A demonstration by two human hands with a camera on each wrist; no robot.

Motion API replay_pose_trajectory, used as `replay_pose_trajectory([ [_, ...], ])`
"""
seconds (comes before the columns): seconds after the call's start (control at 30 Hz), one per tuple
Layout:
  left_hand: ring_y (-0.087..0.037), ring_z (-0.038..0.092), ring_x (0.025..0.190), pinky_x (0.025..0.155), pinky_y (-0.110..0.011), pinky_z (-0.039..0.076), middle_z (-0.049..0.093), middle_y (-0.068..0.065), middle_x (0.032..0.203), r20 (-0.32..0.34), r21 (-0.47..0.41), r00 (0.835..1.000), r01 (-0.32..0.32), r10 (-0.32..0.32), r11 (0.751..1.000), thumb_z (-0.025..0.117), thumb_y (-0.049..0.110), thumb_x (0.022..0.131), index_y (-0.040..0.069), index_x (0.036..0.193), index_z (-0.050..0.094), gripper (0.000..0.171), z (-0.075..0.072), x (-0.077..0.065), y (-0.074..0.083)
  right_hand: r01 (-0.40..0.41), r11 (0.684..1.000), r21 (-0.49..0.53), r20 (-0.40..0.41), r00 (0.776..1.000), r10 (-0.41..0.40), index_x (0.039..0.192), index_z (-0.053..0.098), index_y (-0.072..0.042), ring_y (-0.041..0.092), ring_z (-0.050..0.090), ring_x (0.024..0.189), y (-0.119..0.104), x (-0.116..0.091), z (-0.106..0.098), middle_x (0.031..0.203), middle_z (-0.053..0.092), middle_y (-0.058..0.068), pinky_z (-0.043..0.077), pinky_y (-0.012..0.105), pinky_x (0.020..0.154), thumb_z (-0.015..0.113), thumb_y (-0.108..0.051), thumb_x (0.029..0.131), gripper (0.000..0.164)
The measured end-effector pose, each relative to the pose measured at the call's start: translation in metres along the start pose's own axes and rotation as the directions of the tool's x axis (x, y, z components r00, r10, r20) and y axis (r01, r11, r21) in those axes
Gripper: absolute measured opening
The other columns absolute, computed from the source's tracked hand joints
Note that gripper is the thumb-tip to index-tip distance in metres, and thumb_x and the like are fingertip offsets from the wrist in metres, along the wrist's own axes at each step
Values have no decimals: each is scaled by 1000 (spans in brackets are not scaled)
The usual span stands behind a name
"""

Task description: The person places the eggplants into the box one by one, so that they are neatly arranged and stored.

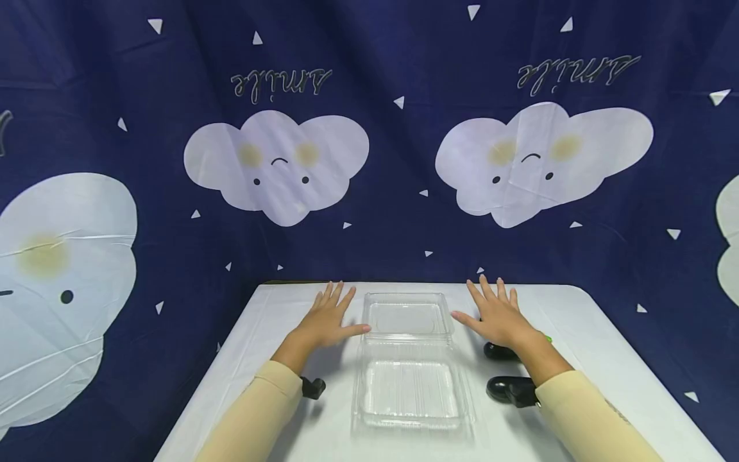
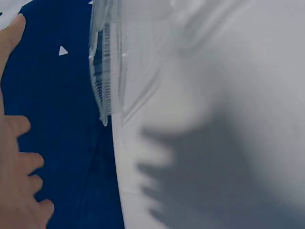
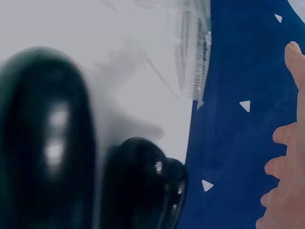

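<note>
An unfolded clear plastic clamshell box lies on the white table between the hands, its two halves end to end. To its left in the head view, my left hand has its fingers spread, the thumb reaching toward the box's edge. My right hand is spread likewise on the other side, with nothing held. Several dark, glossy, rounded things resembling eggplants lie beneath my right wrist; the forearm hides part of them in the head view. The left wrist view shows a shadow of spread fingers on the table.
The white table ends at a dark blue cloth backdrop printed with clouds and small triangles. A bit of bright green shows beside my right wrist. A black wrist device sticks out at my left cuff.
</note>
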State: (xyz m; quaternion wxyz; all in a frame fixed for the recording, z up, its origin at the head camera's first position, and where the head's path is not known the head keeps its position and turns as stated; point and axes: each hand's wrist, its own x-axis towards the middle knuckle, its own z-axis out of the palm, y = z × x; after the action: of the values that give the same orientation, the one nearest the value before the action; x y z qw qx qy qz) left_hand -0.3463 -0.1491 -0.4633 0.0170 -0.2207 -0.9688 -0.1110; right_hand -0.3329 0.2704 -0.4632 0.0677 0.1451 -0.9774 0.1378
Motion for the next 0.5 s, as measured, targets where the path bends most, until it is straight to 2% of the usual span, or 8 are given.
replay_pose_trajectory([
  [0.07,-38,9,157,123,-57,16,14,-16,173,-53,-49,998,-25,23,998,49,85,91,19,170,20,107,6,-6,-1,5,1000,8,-9,1000,-5,166,25,-2,61,-6,149,3,-4,3,168,8,32,-8,77,112,48,-76,99,103],
  [0.17,-38,28,151,113,-59,37,32,-16,166,-127,-120,991,-51,36,991,56,78,93,19,170,25,101,17,-17,-2,9,1000,24,-24,1000,-9,166,25,-1,61,-4,149,6,-11,6,169,9,31,-8,76,113,48,-75,99,103],
  [0.3,-31,50,126,97,-52,50,56,-11,138,-213,-253,977,-87,32,964,67,63,95,18,166,35,90,30,-36,1,24,999,47,-62,998,-22,166,26,0,59,1,151,11,-25,8,169,13,30,-7,73,115,51,-72,100,100],
  [0.4,-22,59,95,80,-41,53,64,-3,107,-229,-403,973,-126,33,907,72,50,98,14,163,40,82,38,-50,4,47,997,67,-100,994,-40,165,27,0,58,5,151,16,-37,8,168,17,29,-6,71,117,55,-67,101,97],
  [0.5,-14,56,71,64,-32,50,63,4,86,-184,-557,981,-155,60,816,74,38,99,10,163,39,77,44,-64,9,68,994,90,-139,989,-55,164,29,1,57,9,151,22,-48,6,167,20,29,-6,68,118,59,-62,102,94],
])
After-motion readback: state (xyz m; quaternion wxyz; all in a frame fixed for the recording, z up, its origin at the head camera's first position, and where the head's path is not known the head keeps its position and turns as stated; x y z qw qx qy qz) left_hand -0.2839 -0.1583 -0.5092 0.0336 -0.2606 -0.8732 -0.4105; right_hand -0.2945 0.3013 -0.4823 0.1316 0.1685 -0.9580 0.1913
